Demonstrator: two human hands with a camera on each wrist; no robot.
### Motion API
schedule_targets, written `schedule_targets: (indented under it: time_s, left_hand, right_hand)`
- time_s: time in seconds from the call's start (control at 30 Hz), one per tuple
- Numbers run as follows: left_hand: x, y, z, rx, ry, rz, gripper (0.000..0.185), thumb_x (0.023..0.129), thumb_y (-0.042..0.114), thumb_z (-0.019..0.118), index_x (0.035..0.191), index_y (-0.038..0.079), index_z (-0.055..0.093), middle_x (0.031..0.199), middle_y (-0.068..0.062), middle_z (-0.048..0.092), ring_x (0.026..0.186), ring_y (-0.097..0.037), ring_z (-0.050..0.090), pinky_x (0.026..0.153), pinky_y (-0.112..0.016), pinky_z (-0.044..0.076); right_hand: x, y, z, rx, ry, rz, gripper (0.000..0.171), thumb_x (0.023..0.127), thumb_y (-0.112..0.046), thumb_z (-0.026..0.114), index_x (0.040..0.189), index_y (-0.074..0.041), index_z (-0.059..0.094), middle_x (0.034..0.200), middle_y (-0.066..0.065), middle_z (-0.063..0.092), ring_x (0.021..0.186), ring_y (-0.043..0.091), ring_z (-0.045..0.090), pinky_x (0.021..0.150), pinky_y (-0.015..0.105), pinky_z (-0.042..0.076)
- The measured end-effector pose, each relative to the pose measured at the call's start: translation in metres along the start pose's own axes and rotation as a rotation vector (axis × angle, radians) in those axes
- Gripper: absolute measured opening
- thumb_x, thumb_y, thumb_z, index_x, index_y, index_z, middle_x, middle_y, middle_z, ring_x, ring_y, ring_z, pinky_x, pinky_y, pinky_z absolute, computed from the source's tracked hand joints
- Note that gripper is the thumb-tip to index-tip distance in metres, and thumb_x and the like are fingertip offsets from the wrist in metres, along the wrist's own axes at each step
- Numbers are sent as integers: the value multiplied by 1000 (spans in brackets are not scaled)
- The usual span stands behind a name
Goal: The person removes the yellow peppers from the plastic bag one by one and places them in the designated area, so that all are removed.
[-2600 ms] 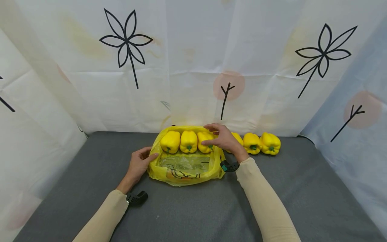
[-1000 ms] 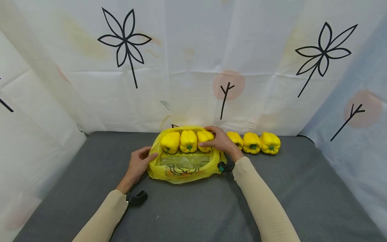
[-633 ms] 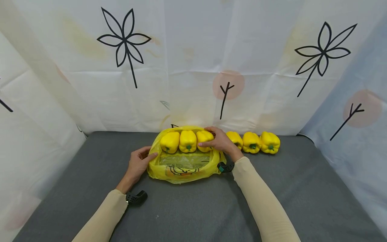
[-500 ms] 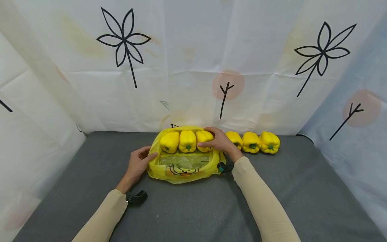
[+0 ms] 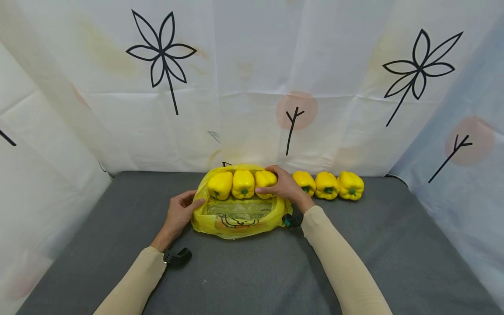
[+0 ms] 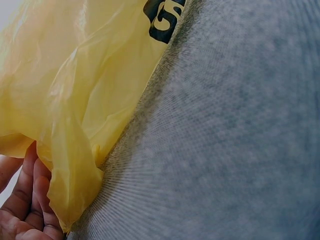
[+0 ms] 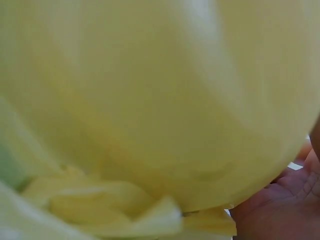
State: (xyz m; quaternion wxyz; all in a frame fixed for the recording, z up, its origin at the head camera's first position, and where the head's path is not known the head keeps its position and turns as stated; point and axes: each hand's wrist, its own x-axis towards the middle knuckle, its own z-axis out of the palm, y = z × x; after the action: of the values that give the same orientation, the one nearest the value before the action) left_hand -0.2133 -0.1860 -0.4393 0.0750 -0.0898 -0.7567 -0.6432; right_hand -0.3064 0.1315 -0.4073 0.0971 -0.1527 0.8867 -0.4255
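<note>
Fingers of the right hand [image 5: 284, 189] curl over the third yellow pepper [image 5: 265, 180] in the yellow plastic bag [image 5: 239, 218], grasping it where it sits against the bag's far edge, beside two other bagged peppers [image 5: 231, 185]. Compared with 2.6 s ago, this hand has sunk from a raised, spread pose onto the pepper, and the fourth pepper [image 5: 304, 182] it then covered now shows. The left hand [image 5: 179, 215] still pinches the bag's left rim, thumb on top. Three loose peppers [image 5: 327, 185] lie in a row on the grey table [image 5: 252, 271] right of the bag, unmoved.
</note>
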Motion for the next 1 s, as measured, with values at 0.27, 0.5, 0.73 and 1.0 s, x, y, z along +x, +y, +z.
schedule_targets:
  time_s: [0.27,0.5,0.73,1.0]
  left_hand:
    - [-1,0,0,-7,-2,-13,35,90,8,63,121,-7,58,111,-28,58,85,-18,60,68,-22,52]
    - [-1,2,1,-7,0,-18,34,90,7,63,120,-8,58,111,-28,58,84,-14,59,68,-22,51]
    - [-1,3,2,4,8,-22,34,89,7,63,119,-7,59,111,-27,58,83,-11,59,68,-22,51]
    - [-1,3,1,0,6,-21,34,89,7,63,120,-8,58,111,-28,58,83,-11,59,68,-22,51]
  right_hand:
    - [-3,1,1,24,-7,-7,90,68,-44,82,138,-12,34,138,9,40,119,26,45,98,44,38]
    - [-4,5,-1,85,-53,-21,100,68,-42,83,146,-12,27,143,8,36,125,25,40,99,45,37]
    - [-2,9,-3,75,-82,-26,101,68,-40,83,148,-14,26,145,5,33,126,24,39,101,43,36]
    - [-2,7,-2,60,-61,-22,89,66,-41,84,137,-15,37,132,4,44,112,22,47,93,41,41]
